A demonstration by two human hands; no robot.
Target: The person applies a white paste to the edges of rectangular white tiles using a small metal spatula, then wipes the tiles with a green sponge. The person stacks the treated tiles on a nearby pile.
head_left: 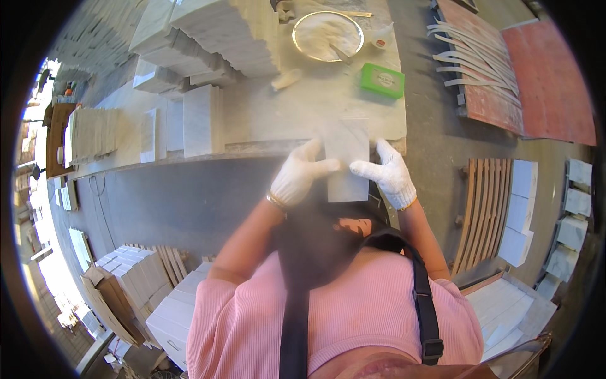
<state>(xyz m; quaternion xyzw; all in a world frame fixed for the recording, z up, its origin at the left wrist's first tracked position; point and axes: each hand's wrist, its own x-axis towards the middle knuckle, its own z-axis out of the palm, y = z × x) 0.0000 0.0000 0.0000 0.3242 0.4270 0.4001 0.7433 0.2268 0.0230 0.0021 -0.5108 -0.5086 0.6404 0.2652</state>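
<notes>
A pale rectangular marble tile [348, 180] is held upright in front of me, past the front edge of the workbench [271, 129]. My left hand [297, 172], in a white knit glove, grips its left edge with the thumb across the near face. On the opposite edge my right hand [390, 175], gloved the same way, holds it with the thumb laid on the face. The fingers behind the tile are partly hidden. Beyond it on the bench lie a green box [382, 81] and a steel bowl [295, 39] of white powder with a scraper in it.
Stacks of marble tiles [221, 38] fill the bench's back left, with a few upright tiles [201, 120] nearer. A small white tub [382, 39] stands by the bowl. To the right are a red board with white strips [476, 66] and a wooden pallet [483, 211]. White cartons [136, 271] sit behind left.
</notes>
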